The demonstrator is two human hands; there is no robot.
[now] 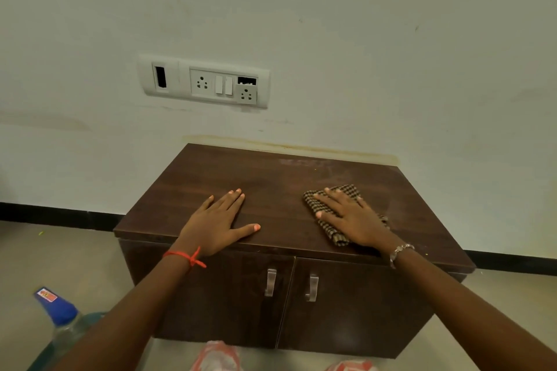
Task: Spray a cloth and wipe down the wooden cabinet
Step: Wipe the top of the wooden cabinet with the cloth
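While the left hand point(218, 224) lies flat and bare on the top of the dark wooden cabinet point(271, 178), fingers straight and together with the thumb spread out toward the right, the right hand point(351, 215) lies flat with its fingers spread on a folded checked cloth point(337, 238), pressing it against the same top. The two hands are well apart, neither one curled around anything. The cloth sticks out from under the right palm on the near side and beyond the fingertips on the far side. A red thread point(187, 257) is tied around the left wrist and a metal bracelet point(399, 251) circles the right. Below and between the hands, two metal handles point(271, 281) sit side by side on the cabinet doors. Down on the floor, under the left forearm, stands a clear spray bottle with a blue top point(58, 310). On the wall beyond the left hand is a white socket and switch panel point(205, 81).
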